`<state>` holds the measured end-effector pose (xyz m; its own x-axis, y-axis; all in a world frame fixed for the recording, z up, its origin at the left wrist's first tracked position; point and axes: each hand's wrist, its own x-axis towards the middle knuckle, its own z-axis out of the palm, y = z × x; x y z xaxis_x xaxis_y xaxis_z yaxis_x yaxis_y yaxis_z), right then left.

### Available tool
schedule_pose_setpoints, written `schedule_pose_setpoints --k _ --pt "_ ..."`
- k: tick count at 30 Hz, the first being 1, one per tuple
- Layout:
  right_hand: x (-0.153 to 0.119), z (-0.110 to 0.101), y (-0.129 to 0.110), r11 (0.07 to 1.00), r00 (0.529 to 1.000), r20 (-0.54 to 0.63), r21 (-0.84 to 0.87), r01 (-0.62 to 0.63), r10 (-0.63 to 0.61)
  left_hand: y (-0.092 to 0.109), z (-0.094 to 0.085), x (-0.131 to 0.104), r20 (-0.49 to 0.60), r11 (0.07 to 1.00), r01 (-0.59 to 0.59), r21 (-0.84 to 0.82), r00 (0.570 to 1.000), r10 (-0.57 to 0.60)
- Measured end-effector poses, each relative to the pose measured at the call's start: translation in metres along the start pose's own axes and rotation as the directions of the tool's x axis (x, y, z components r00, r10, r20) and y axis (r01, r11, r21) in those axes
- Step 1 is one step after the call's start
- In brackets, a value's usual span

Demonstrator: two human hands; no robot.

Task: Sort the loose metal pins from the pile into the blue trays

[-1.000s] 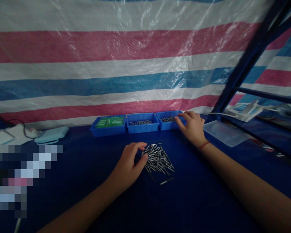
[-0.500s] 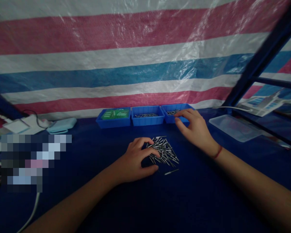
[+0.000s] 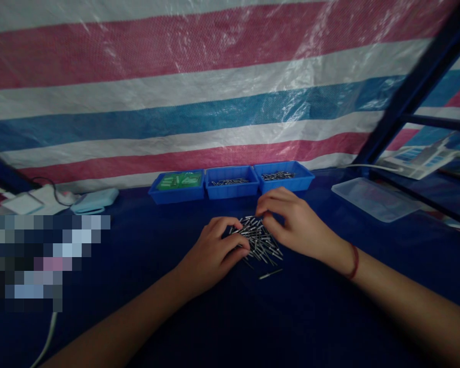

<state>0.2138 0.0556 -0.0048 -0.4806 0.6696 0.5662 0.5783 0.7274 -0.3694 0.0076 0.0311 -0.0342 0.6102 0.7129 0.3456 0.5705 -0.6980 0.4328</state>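
A pile of thin metal rivet-like pins lies on the dark blue table. My left hand rests at the pile's left edge, its thumb and index finger pressed together; what lies between them is too small to make out. My right hand hovers at the upper right edge of the pile, fingers curled and fingertips close together over the pins; anything in them is hidden. One loose pin lies just in front of the pile.
Behind the pile stand three blue bins: the left one with green packets, the middle and right with metal pins. A clear plastic lid lies right; a light blue case and cables lie left.
My right hand has moved from the right bin down and left to the pile, its fingers closing. My left thumb has drawn in to the index finger.
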Motion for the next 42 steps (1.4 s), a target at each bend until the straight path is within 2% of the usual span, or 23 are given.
schedule_pose_setpoints --k 2,5,9,11,14,18,21,27,32,39,42 --pt "-0.001 0.003 -0.007 0.993 0.992 0.122 0.118 0.028 -0.043 0.003 -0.001 0.0 -0.062 0.998 0.007 -0.06 0.998 -0.011" --pt "-0.003 0.009 -0.017 0.945 0.964 0.25 0.326 -0.002 -0.085 0.007 -0.001 -0.002 -0.177 0.981 0.017 -0.192 0.983 -0.052" --pt "-0.004 0.012 -0.023 0.876 0.958 0.28 0.477 -0.078 -0.068 0.013 -0.001 -0.003 -0.231 0.943 0.047 -0.329 0.964 -0.129" --pt "-0.004 0.012 -0.022 0.878 0.958 0.28 0.472 -0.083 -0.061 0.015 -0.002 -0.004 -0.223 0.934 0.048 -0.354 0.966 -0.134" --pt "-0.004 0.011 -0.021 0.921 0.948 0.303 0.388 -0.031 -0.096 0.015 -0.005 -0.004 -0.201 0.944 0.006 -0.331 0.976 -0.077" --pt "-0.004 0.01 -0.024 0.952 0.936 0.338 0.305 -0.006 -0.102 0.011 -0.005 -0.003 -0.254 0.957 0.015 -0.288 0.963 -0.092" --pt "-0.004 0.009 -0.025 0.963 0.949 0.309 0.27 -0.025 -0.062 0.008 -0.005 -0.001 -0.289 0.957 0.058 -0.284 0.947 -0.143" --pt "-0.002 0.005 -0.026 0.961 0.978 0.207 0.277 -0.022 -0.037 0.005 -0.004 0.001 -0.247 0.922 0.121 -0.369 0.943 -0.223" --pt "-0.003 0.004 -0.03 0.944 0.996 0.069 0.323 -0.068 0.048 0.004 -0.001 0.0 -0.236 0.882 0.151 -0.447 0.931 -0.279" --pt "-0.005 0.008 -0.032 0.918 0.994 -0.067 0.393 -0.054 0.087 0.007 -0.002 0.001 -0.183 0.844 0.146 -0.515 0.944 -0.275" --pt "-0.005 0.007 -0.033 0.92 0.993 -0.082 0.388 -0.05 0.088 0.009 -0.003 0.001 -0.161 0.832 0.14 -0.537 0.951 -0.264"
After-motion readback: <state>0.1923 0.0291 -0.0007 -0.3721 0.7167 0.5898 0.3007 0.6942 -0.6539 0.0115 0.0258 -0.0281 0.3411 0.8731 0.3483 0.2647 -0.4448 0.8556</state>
